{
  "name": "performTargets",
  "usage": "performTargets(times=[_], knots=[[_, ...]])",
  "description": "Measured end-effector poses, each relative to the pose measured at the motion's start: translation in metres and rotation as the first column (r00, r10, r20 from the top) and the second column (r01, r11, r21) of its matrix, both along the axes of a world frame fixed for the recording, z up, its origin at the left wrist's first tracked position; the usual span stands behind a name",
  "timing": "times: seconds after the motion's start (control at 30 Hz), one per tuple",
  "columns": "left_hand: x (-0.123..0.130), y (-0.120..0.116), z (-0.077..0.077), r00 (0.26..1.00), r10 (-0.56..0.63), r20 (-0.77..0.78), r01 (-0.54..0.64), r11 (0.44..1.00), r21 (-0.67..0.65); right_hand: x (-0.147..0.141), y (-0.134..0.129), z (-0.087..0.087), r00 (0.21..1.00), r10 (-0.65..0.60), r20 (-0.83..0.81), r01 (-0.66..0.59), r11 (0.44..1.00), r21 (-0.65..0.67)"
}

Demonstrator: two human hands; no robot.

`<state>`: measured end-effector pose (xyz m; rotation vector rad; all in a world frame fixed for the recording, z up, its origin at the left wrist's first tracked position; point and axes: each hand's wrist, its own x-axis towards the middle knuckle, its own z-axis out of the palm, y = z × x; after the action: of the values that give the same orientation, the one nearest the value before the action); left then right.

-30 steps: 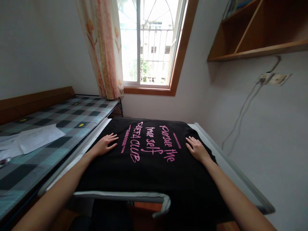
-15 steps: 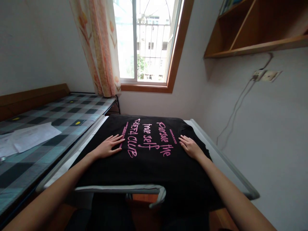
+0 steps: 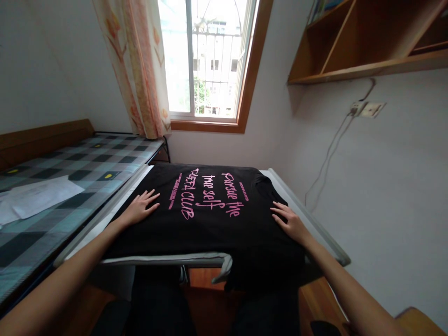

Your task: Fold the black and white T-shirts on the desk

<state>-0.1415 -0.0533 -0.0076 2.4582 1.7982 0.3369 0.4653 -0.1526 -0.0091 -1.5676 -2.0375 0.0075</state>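
A black T-shirt (image 3: 206, 233) with pink lettering lies spread sideways over a pale, grey-edged board (image 3: 80, 238). Its neckline is toward the right, and one sleeve hangs over the near edge. My left hand (image 3: 140, 207) lies flat near the shirt's left end, fingers stretched out. Beside the neckline, my right hand (image 3: 290, 223) rests on the cloth with its fingers spread. Neither hand grips the fabric.
On the left is a bed with a checked cover (image 3: 122, 156), bearing white papers (image 3: 42, 196). A curtain (image 3: 140, 70) hangs beside the window. A wooden shelf (image 3: 350, 65) and a socket with cables (image 3: 357, 109) are on the right wall.
My hands have moved apart, the left toward the shirt's left end and the right toward the neckline. The collar now lies flatter and shows more clearly. The view has shifted slightly.
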Motion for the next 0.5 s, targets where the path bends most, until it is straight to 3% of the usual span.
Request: performTargets(times=[0.2,0.33,0.43,0.5], knots=[[-0.008,-0.024,0.001,0.997,-0.075,0.015,0.076,0.997,-0.033,0.006,-0.043,0.007,0.984,0.045,-0.173,-0.066,0.991,-0.118],[-0.012,-0.031,0.003,0.995,-0.092,0.047,0.094,0.995,-0.039,0.023,-0.072,0.014,0.977,0.088,-0.195,-0.124,0.976,-0.179],[0.004,-0.039,0.012,0.992,-0.109,0.056,0.113,0.990,-0.080,0.036,-0.092,0.013,0.975,0.151,-0.162,-0.183,0.962,-0.205],[0.028,-0.045,0.019,0.981,-0.181,0.064,0.187,0.976,-0.112,0.040,-0.105,0.010,0.977,0.182,-0.107,-0.201,0.957,-0.210]])
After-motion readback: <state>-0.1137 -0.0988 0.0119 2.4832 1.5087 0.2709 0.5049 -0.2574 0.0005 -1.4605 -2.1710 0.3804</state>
